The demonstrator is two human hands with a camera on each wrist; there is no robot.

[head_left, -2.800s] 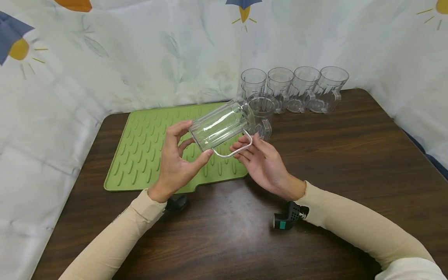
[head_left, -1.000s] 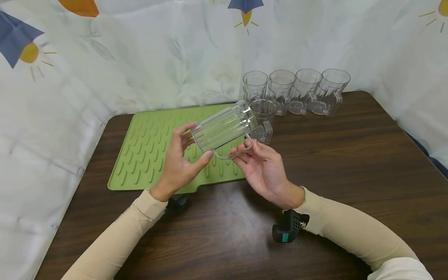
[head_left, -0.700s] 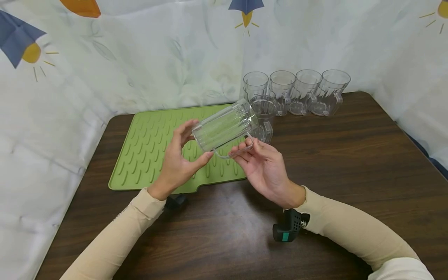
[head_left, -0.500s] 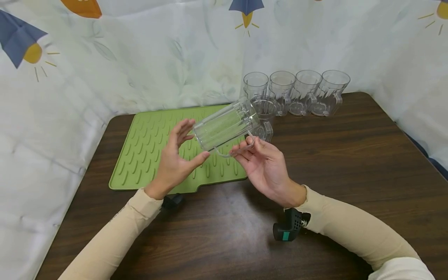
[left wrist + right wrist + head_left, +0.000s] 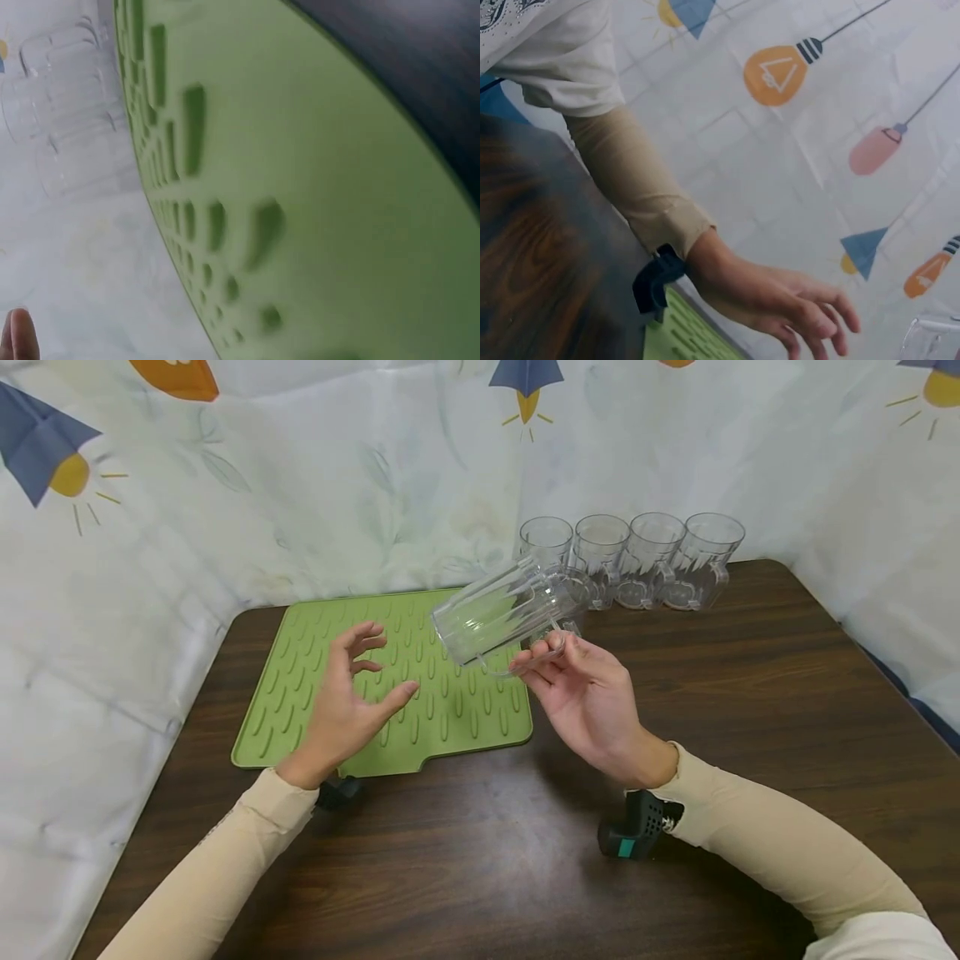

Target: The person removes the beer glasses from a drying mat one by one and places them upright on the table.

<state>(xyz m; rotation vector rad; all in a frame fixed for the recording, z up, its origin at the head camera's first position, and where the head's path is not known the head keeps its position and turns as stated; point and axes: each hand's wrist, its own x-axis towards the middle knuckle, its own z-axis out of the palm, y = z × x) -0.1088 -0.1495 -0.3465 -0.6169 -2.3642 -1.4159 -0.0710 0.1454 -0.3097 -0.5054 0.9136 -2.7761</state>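
A clear plastic mug [image 5: 483, 618] is held tilted above the green mat, its mouth end toward the back right. My right hand [image 5: 588, 706] pinches its handle with thumb and fingers. My left hand [image 5: 341, 710] is apart from the mug, fingers spread in a loose curve over the ribbed green drying mat [image 5: 300, 693]. The right wrist view shows the same left hand [image 5: 772, 300] with nothing in it, and part of the clear mug [image 5: 930, 341] at the lower right corner. Only fingertips [image 5: 22, 337] show in the left wrist view.
Several clear mugs stand upright in a row [image 5: 656, 560] at the back right of the dark wooden table [image 5: 480, 843]. Another mug stands in front of them, mostly hidden behind the held one. A printed white curtain [image 5: 337, 485] closes off the back and sides.
My left hand has let go of the mug's end and drawn back to the left. My right hand, holding the handle, has moved the mug right and slightly up.
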